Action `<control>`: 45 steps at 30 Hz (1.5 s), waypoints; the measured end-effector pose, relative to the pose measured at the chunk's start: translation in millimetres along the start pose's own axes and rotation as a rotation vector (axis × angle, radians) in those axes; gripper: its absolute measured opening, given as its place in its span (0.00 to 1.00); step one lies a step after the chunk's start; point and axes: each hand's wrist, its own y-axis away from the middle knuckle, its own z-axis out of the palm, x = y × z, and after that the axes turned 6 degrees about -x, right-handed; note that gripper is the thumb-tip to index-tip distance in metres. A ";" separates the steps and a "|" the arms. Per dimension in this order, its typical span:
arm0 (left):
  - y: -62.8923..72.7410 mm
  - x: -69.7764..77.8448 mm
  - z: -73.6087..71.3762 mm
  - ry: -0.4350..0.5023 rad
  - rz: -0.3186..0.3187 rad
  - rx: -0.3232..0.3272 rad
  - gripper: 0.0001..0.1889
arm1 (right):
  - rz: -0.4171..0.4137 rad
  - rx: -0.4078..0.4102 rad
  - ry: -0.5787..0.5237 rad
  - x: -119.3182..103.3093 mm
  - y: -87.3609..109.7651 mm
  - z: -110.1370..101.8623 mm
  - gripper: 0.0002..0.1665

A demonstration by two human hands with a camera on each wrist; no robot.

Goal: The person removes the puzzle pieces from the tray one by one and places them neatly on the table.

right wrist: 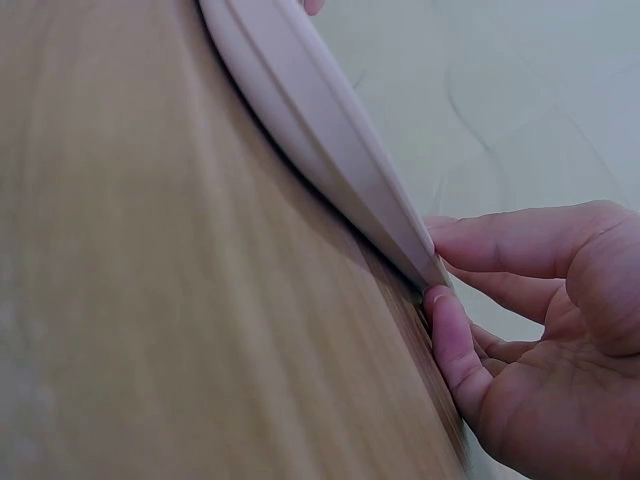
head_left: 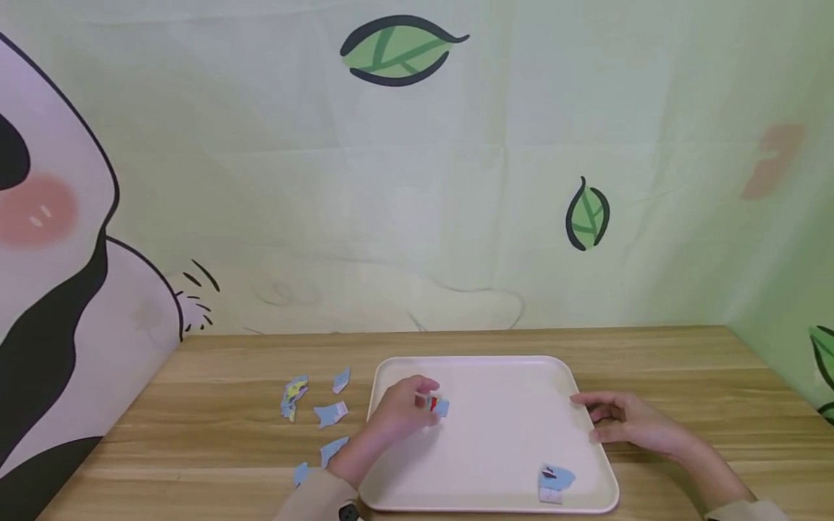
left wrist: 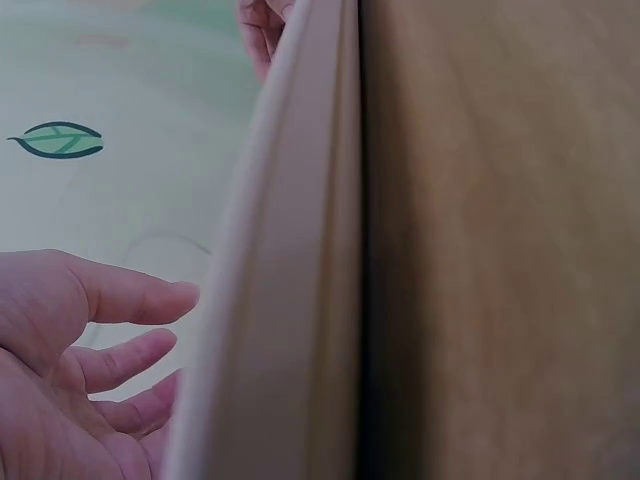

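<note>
A white rectangular tray (head_left: 495, 383) lies on the wooden table. Over its left part my left hand (head_left: 405, 409) is spread around a small blue and red paper piece (head_left: 440, 407), which shows between thumb and fingertips. In the left wrist view the thumb and fingers (left wrist: 130, 300) stand apart, loosely bent, partly hidden by the tray's rim. My right hand (head_left: 628, 420) pinches the tray's right rim; the right wrist view has thumb and fingers (right wrist: 510, 240) at the rim's edge. Near the tray's front right corner lie blue and white paper pieces (head_left: 555, 480), close together.
Left of the tray, several irregular blue paper pieces (head_left: 331, 414) are scattered on the table (head_left: 215, 405). Farther left is a small heap of yellow and blue pieces (head_left: 293, 394). My left forearm passes close to the nearer pieces. A printed cloth wall (head_left: 456, 217) stands behind the table.
</note>
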 end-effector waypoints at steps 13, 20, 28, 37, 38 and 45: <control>-8.4 -0.3 3.3 -0.142 0.085 -0.011 0.20 | -0.020 0.008 0.028 1.1 1.1 -1.2 0.32; -8.9 0.0 1.8 -0.195 0.134 -0.010 0.18 | -0.021 0.008 0.026 1.1 0.3 -0.9 0.32; -7.2 -1.2 1.1 -0.242 0.130 0.000 0.17 | -0.037 0.005 0.027 1.8 -0.6 0.0 0.32; -8.8 -4.0 -0.7 -0.266 0.167 0.029 0.20 | -0.043 0.005 0.019 2.5 -0.6 0.4 0.32; -9.2 -4.5 -1.0 -0.263 0.174 0.030 0.20 | -0.043 0.005 0.019 2.3 -0.6 0.4 0.32; -7.6 -5.9 -2.0 -0.230 0.209 0.025 0.16 | -0.028 0.005 0.014 0.6 0.0 0.9 0.32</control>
